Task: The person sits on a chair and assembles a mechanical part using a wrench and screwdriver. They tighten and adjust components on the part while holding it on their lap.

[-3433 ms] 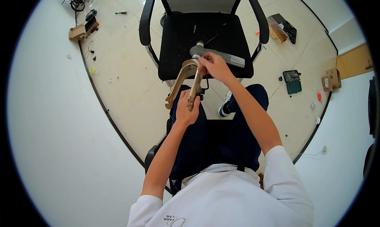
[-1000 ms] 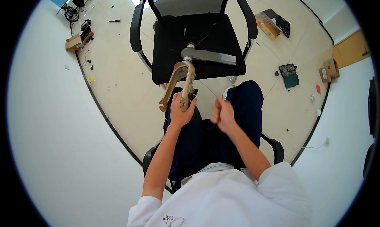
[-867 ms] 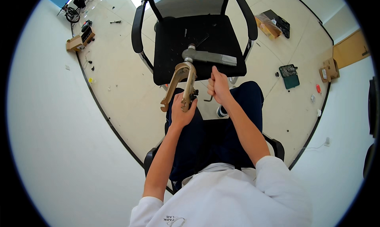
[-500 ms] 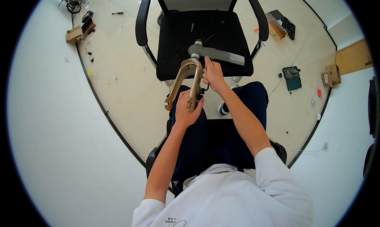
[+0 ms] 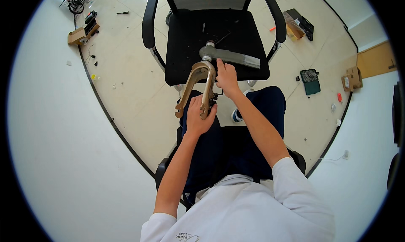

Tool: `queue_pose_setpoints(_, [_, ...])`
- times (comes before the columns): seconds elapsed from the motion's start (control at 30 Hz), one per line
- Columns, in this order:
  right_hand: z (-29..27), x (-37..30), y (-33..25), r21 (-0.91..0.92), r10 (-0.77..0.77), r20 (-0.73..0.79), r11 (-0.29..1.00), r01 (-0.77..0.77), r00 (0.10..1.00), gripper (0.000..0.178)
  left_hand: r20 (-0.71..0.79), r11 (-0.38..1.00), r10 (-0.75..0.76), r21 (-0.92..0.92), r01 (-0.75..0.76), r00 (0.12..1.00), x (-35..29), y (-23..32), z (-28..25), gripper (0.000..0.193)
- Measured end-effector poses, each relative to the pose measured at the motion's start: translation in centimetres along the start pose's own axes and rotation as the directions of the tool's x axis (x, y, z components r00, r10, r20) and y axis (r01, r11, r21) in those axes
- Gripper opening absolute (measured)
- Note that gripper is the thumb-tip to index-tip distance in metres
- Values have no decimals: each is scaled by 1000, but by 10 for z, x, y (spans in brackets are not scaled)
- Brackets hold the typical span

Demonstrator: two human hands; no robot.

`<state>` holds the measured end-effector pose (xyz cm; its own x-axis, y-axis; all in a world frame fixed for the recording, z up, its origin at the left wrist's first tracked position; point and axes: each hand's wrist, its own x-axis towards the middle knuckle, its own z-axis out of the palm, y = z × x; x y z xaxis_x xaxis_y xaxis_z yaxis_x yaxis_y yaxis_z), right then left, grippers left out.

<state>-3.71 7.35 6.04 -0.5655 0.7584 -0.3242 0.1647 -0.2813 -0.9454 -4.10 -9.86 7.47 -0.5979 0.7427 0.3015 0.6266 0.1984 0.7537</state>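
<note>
A bronze-coloured bicycle fork (image 5: 209, 88) points its open ends toward me. Its upper end runs into a grey tube piece (image 5: 234, 57) that rests on the black chair seat. Around the lower part of the right fork leg, my left hand (image 5: 199, 117) is closed, its thumb by a small black part (image 5: 213, 100) fixed there. My right hand (image 5: 227, 78) is closed beside the upper part of that leg, index finger along it near the grey tube. A thin dark bent rod, like a hex key (image 5: 221, 92), comes from below the right fingers toward the black part; its far end is hidden.
The black office chair (image 5: 177, 69) faces me, a thin dark hex-key-shaped rod (image 5: 223, 37) on its seat. On the floor lie a green case (image 5: 312, 86), a black toolbox (image 5: 307, 27) and cardboard boxes (image 5: 77, 36). My knees sit just below the fork.
Both hands keep their places on the fork, with at most a very slight shift of the right. The surroundings shift slightly in view.
</note>
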Motion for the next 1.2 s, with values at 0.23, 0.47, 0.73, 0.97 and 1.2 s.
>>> queue_pose_setpoints(0.23, [-8, -12, -21, 508, 197, 377, 773, -380, 905, 47, 8, 1000, 6, 11, -6, 1000, 1, 1, 0, 36])
queue_pose_setpoints(0.47, [-20, -8, -12, 525, 275, 388, 719, -456, 880, 54, -3, 1000, 14, 3, -14, 1000, 0, 1, 1, 33])
queue_pose_setpoints(0.73, [-10, -5, 1, 454, 262, 290, 809, -374, 920, 51, -11, 1000, -5, -30, 5, 1000, 1, 3, 2, 31])
queue_pose_setpoints(0.97, [-16, -11, -14, 414, 244, 316, 834, -365, 917, 49, -9, 1000, 13, -13, -13, 1000, 2, 3, 1, 31])
queue_pose_setpoints(1.2, [-23, -3, -6, 516, 302, 324, 738, -435, 897, 51, 5, 1000, 11, 12, -11, 1000, 1, 1, 1, 32])
